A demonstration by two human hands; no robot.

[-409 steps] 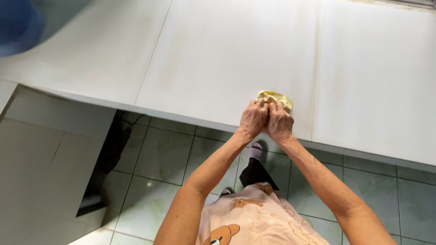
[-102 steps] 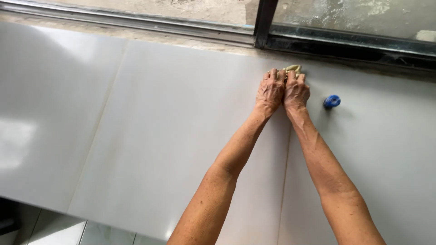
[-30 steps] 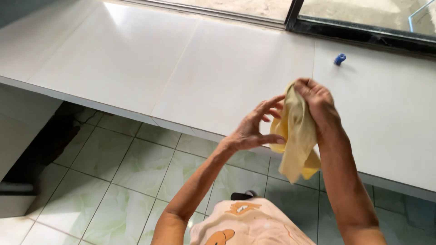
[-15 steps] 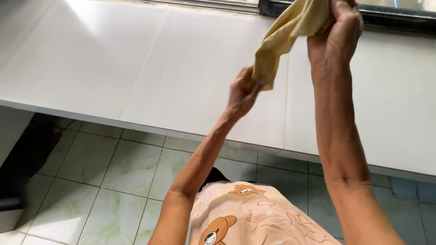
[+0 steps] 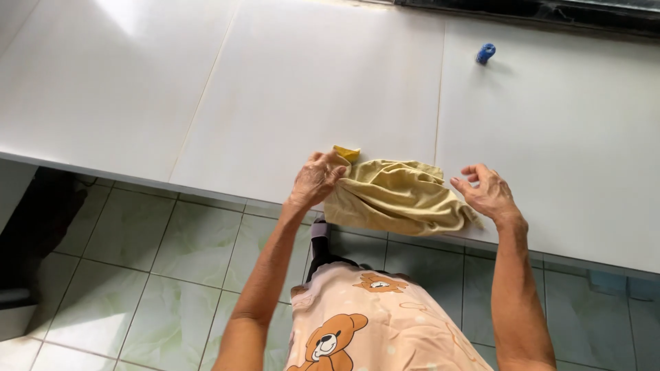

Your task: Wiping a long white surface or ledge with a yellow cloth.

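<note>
A crumpled yellow cloth (image 5: pixel 397 196) lies at the front edge of a white tiled counter (image 5: pixel 275 89), partly hanging over it. My left hand (image 5: pixel 315 180) pinches the cloth's left corner, where a brighter yellow bit shows. My right hand (image 5: pixel 487 192) hovers at the cloth's right end with fingers spread, touching or just off the fabric. Both forearms reach up from below, over a peach garment with a bear print.
A small blue object (image 5: pixel 485 53) stands on the counter at the back right, near a dark window frame (image 5: pixel 536 8). Below the counter edge is a pale green tiled floor (image 5: pixel 172 261), with a dark gap (image 5: pixel 41 220) at the left.
The cloth was held up in the air by both hands. It now lies spread on the counter's front edge, and my right hand has let it go.
</note>
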